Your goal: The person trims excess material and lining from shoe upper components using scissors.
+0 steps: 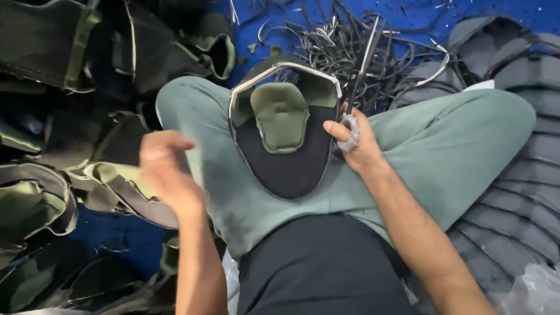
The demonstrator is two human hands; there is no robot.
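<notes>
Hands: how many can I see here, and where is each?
2. The left hand hovers, blurred, over the left knee; the right hand holds scissors beside the shoe upper on the lap.

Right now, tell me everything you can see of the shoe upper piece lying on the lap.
The shoe upper piece is a flat, shield-shaped cut of black fabric, rounded at the near end. An olive green padded tongue sits on its middle, and a pale trim band runs around the far, collar edge with olive lining inside. It looks like soft textile with stitched edges. It lies face up across the green trousers. The right hand touches its right edge while holding scissors; the left hand is off it, to its left.
</notes>
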